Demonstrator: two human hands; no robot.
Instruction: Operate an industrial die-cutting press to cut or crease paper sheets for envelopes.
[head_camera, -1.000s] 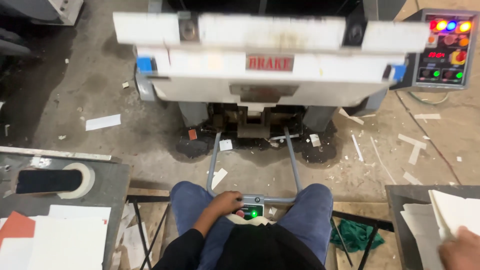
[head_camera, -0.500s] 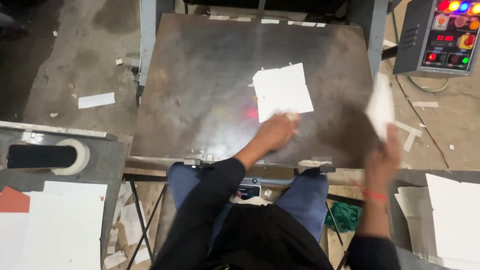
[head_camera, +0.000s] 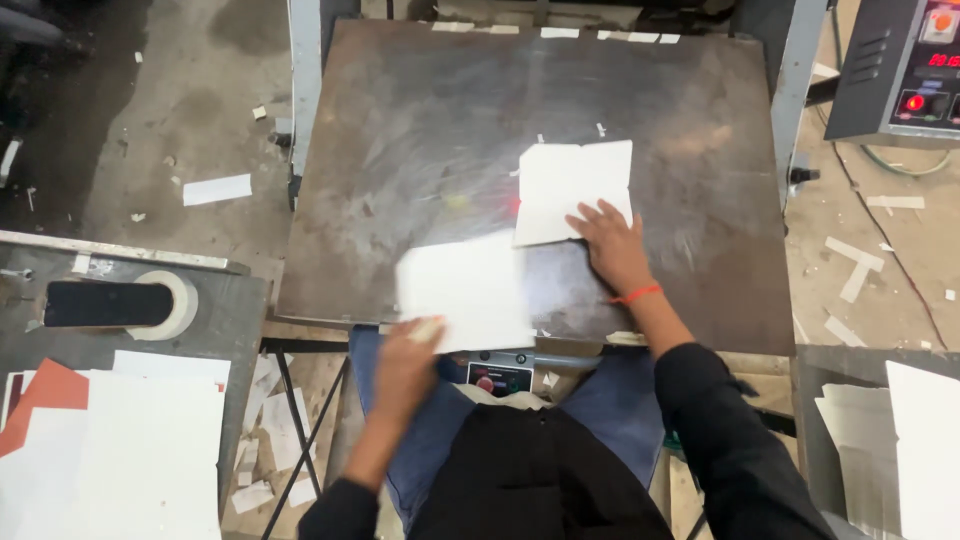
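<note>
On the steel plate (head_camera: 420, 180), right hand (head_camera: 612, 245) spread flat, fingers open, pressing a white die-cut sheet (head_camera: 572, 185) down. Nearer the front edge, left hand (head_camera: 405, 365) pinched shut on a second white sheet (head_camera: 462, 290), blurred.

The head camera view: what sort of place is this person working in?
Probably a small paper or card cutting and pressing workshop. The person sits at a big metal press plate handling white card sheets, a control panel stands alongside, and paper offcuts litter the floor.
</note>
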